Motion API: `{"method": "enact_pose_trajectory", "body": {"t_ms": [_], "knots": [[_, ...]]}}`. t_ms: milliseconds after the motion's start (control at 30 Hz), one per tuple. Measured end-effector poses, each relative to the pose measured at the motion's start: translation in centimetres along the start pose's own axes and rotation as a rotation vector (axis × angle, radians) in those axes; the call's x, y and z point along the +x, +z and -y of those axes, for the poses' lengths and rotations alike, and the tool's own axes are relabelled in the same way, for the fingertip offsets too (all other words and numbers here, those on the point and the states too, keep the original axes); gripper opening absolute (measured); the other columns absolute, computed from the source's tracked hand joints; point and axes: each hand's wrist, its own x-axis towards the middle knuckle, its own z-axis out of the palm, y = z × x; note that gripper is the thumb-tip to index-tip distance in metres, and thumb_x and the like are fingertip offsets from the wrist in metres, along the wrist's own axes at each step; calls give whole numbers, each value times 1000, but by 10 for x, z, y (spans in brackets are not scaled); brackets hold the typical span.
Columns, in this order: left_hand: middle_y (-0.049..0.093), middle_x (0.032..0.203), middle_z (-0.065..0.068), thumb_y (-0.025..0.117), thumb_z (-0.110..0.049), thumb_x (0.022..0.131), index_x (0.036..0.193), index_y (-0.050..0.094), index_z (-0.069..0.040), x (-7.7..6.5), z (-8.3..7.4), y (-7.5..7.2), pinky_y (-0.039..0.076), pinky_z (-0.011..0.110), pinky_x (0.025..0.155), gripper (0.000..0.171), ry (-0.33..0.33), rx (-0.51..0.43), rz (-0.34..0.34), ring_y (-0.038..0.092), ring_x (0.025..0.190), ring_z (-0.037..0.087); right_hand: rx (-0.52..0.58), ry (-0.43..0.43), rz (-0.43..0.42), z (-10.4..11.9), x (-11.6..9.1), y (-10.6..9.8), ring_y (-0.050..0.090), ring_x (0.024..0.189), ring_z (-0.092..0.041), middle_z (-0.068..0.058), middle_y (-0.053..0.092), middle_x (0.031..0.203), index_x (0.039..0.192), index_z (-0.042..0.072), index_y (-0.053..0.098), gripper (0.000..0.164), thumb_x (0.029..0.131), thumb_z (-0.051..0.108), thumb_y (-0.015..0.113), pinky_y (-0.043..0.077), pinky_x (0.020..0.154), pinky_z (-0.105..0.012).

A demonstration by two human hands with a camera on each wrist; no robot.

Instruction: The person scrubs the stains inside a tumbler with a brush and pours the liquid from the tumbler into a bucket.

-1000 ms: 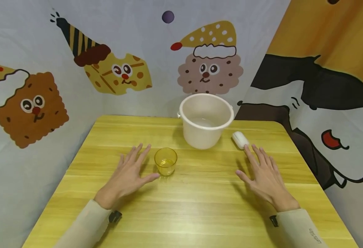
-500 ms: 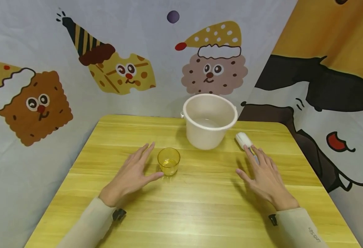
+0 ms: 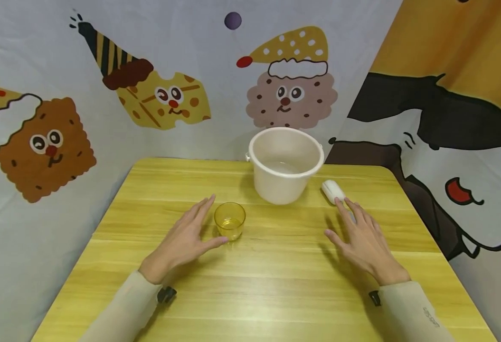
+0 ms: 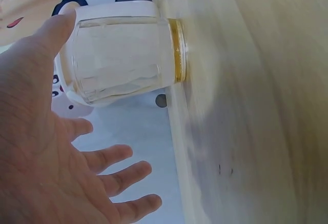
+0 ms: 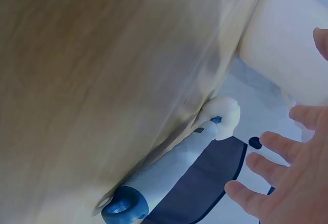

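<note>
Yellow cup (image 3: 230, 223) well inside table (image 3: 276, 299) edges; room between left hand (image 3: 183, 242) and right hand (image 3: 364, 242); fingers apart.

Beneath the fingers (image 3: 205, 209) we see a glossy, round-cornered, yellowish wood-grain counter (image 3: 267, 294). Beyond them we face a pale backdrop (image 3: 216, 47) printed with hatted cartoon snacks (image 3: 293, 111); to their right, a larger black-and-white cartoon figure (image 3: 459, 121) beside orange.

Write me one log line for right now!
left hand: holding nothing, beside yellow glass | right hand: holding nothing, near brush-like tool | white bucket: upright on table
</note>
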Motion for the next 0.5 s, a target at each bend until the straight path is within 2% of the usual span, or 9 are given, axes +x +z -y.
{"method": "enact_pose_trajectory", "body": {"t_ms": [300,500], "knots": [[29,193,17,75,-82,101,189,10,-32,2,-3,3,47,85,124,120,4,-40,-5,44,169,56,9,11,14,-4,3,2,37,166,-65,-25,28,190,188,27,22,93,114,64,66,34,124,-92],[30,193,17,76,-80,101,189,11,-30,2,-5,4,47,83,126,120,6,-55,-10,43,171,54,13,9,10,-4,4,2,39,163,-65,-26,30,190,187,25,26,92,114,62,68,35,124,-92]]}}
